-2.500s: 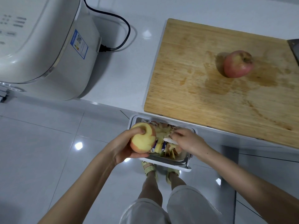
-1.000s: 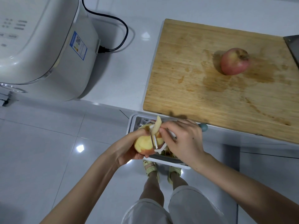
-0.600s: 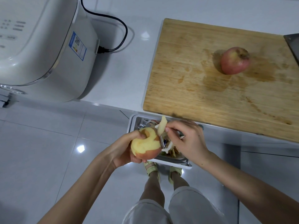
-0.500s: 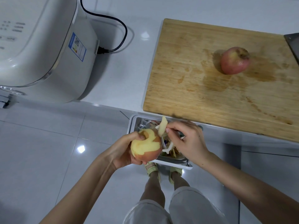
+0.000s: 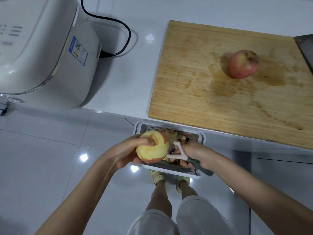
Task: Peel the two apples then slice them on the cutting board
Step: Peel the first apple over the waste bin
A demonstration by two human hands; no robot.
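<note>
Apple (image 5: 152, 152), round and mostly peeled, is beside Y-shaped peeler (image 5: 179, 153).

Left hand (image 5: 127, 152) cups the half-peeled apple (image 5: 152, 150), thumb on top; right hand (image 5: 199, 154) grips the peeler (image 5: 180, 154) handle beside it.

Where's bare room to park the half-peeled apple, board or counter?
Cutting board: its whole left and near part is bare, left of the unpeeled apple. Countertop: a bare strip between the white appliance and the board, nearer than the power cord. Crowded: the board's far right edge, where a grey blade pokes in, and the peel-filled bin.
</note>
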